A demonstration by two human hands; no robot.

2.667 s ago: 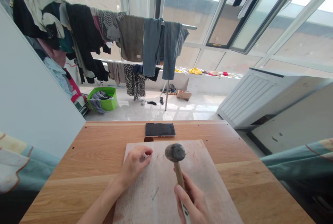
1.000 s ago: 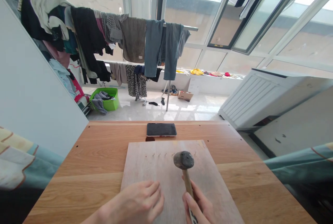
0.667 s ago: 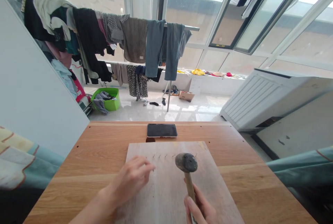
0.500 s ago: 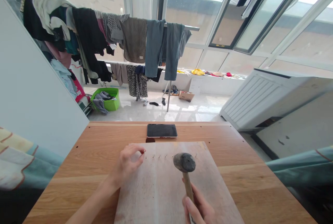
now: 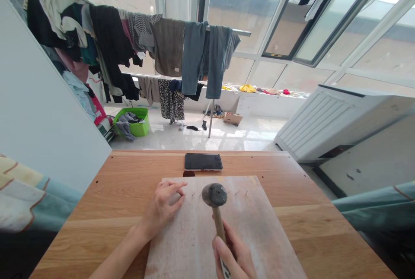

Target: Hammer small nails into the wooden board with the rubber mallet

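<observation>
A pale wooden board [image 5: 201,244] lies on the table, with a row of several thin nails [image 5: 237,192] standing near its far edge. My left hand [image 5: 165,201] rests at the board's far left, thumb and fingertips closed around a nail at the left end of the row; the nail itself is mostly hidden. In my right hand [image 5: 234,251] is a hammer [image 5: 214,195] with a thick dark head and a wooden handle, gripped around the handle. Its head is raised over the board and hides part of the nail row.
Beyond the board a black phone [image 5: 203,162] lies on the wooden table [image 5: 311,223], with a small dark round object [image 5: 189,174] near it. Clothes hang on a drying rack [image 5: 241,32] past the table. A green basket [image 5: 140,128] stands on the floor.
The hammer and my right hand have moved left, toward my left hand. My left hand has shifted slightly right, with its index finger now stretched further out.
</observation>
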